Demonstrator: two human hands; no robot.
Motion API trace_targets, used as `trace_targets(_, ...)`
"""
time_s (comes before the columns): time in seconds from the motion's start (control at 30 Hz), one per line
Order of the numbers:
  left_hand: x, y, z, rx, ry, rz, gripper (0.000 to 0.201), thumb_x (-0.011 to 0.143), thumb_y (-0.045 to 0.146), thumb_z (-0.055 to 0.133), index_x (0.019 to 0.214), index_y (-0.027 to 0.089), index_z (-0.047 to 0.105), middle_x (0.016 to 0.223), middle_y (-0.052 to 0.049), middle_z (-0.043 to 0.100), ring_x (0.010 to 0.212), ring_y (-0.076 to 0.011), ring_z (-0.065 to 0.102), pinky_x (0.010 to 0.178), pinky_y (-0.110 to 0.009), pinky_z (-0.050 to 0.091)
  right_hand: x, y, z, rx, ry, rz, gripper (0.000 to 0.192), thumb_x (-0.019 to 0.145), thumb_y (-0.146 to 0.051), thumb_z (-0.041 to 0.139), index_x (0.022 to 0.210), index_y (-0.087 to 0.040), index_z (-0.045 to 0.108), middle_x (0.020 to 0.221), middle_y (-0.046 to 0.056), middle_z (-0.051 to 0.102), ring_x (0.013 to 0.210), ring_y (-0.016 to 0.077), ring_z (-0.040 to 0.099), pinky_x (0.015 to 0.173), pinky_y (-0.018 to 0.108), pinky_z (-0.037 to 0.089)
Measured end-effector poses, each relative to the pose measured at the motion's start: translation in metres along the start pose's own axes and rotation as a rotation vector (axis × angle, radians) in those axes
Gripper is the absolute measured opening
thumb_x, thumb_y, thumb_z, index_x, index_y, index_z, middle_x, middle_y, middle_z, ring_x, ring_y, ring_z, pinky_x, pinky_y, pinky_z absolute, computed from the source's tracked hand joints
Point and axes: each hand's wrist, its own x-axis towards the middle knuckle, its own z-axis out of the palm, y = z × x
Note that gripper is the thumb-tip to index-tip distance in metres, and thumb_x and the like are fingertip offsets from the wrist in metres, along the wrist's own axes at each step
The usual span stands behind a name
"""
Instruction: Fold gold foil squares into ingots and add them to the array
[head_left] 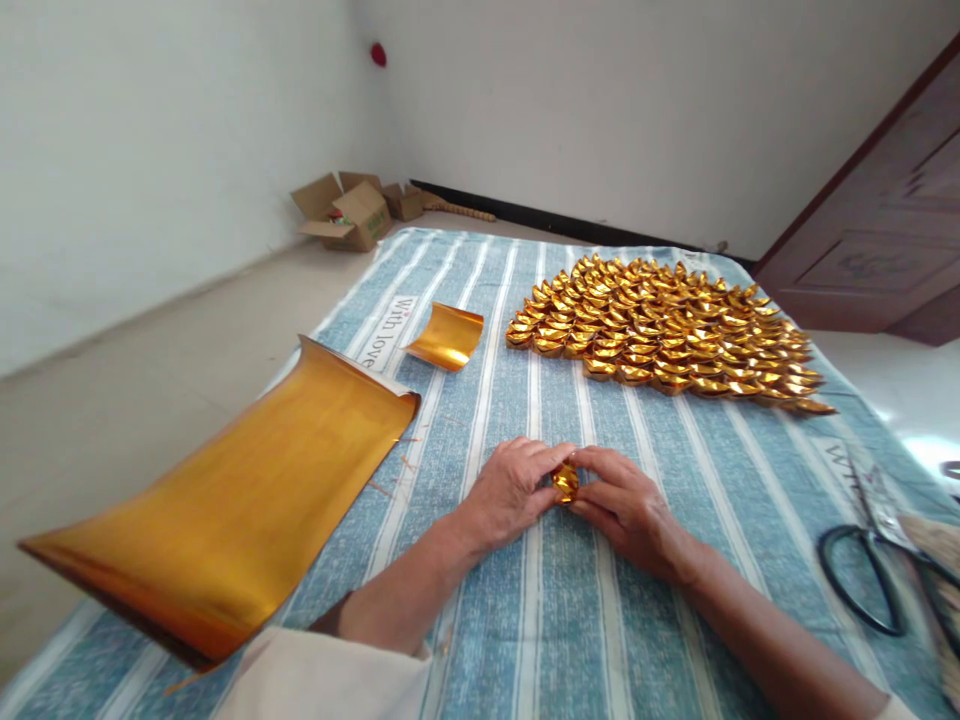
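Note:
Between my two hands is a small folded gold foil paper ingot (565, 482), resting at or just above the striped cloth. My left hand (514, 485) grips its left side with thumb and fingers. From the other side, my right hand (626, 505) pinches it, fingertips at its top and bottom. Much of the piece is hidden behind the fingers. Beyond my hands, rows of finished-looking gold paper ingots (667, 325) stand packed together. A small curled gold foil sheet (448, 337) lies to the far left of my hands.
A large stack of gold foil sheets (240, 490) curls up at the table's left. Black-handled scissors (862, 580) lie at the right edge. Thin gold scraps (405, 460) dot the blue striped tablecloth (480, 590). An open cardboard box (349, 215) sits on the floor behind.

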Motion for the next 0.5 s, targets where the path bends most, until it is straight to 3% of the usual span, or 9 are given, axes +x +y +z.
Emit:
trace_targets(0.33,0.000,-0.002,-0.002,-0.062,-0.033,0.001,0.056,0.079,0.014,0.064,0.132,0.020,0.048,0.111,-0.005,0.065,0.099,-0.0218,0.057,0.088,-0.037,0.042,0.000,-0.004,0.008,0.034,0.017,0.259,0.016,0.086,-0.027,0.057,0.076,-0.022,0.069,0.125,0.009,0.056,0.127,0.0300,0.042,0.102,0.054,0.037)
trace_targets(0.5,-0.001,-0.003,-0.002,-0.085,-0.029,0.001,0.056,0.078,0.013,0.062,0.132,0.019,0.049,0.113,-0.006,0.065,0.099,-0.0225,0.058,0.089,-0.039,0.043,0.002,-0.007,0.014,0.032,0.056,0.326,0.016,0.084,-0.026,0.059,0.071,-0.021,0.067,0.122,0.010,0.057,0.126,0.0304,0.042,0.102,0.055,0.036)
